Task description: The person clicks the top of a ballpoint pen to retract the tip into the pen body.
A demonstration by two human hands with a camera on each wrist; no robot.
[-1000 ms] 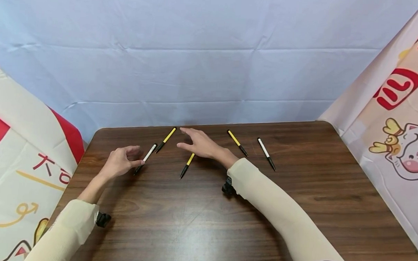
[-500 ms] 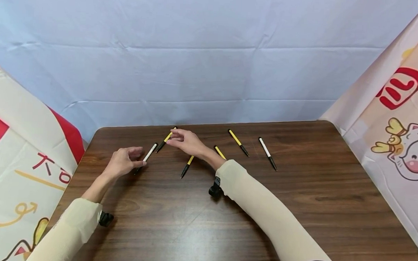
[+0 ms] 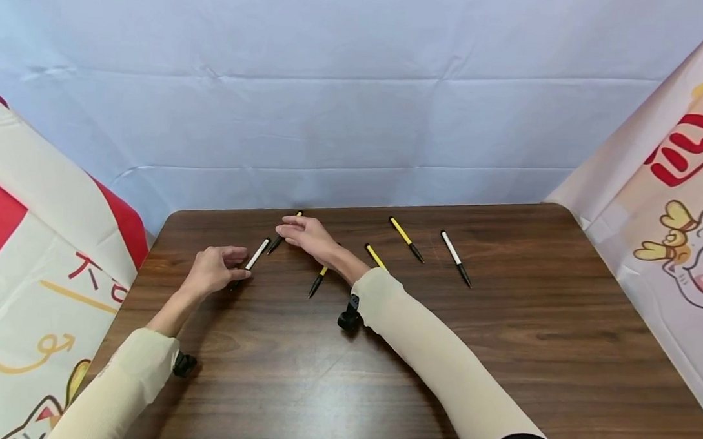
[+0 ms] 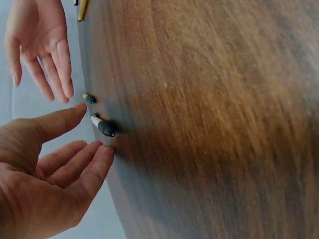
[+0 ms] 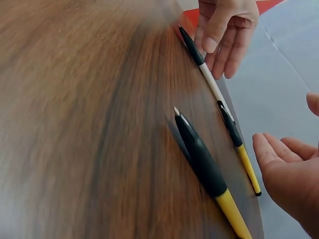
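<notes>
A white ballpoint pen with a black grip [image 3: 258, 254] lies on the table at the left. My left hand [image 3: 213, 269] is beside it, thumb and relaxed fingers spread either side of its black end; in the left wrist view a gap shows between thumb and fingers around the pen [image 4: 103, 125]. My right hand [image 3: 313, 237] hovers over a yellow ballpoint pen [image 3: 276, 244], covering part of its barrel, with fingers loosely extended. In the right wrist view that yellow pen [image 5: 244, 159] lies just beyond the right fingertips. Another yellow pen [image 3: 317, 281] is partly hidden under the right wrist.
On the brown wooden table [image 3: 527, 355] lie a yellow pen [image 3: 377, 256] partly behind the right sleeve, another yellow pen [image 3: 406, 239] and a white pen [image 3: 456, 259] farther right. A pale cloth [image 3: 355, 116] hangs behind the far edge; printed cloths flank both sides.
My right hand has moved left, onto the far-left yellow pen, uncovering part of a yellow pen behind its forearm. My left hand has stayed nearly still by the white pen.
</notes>
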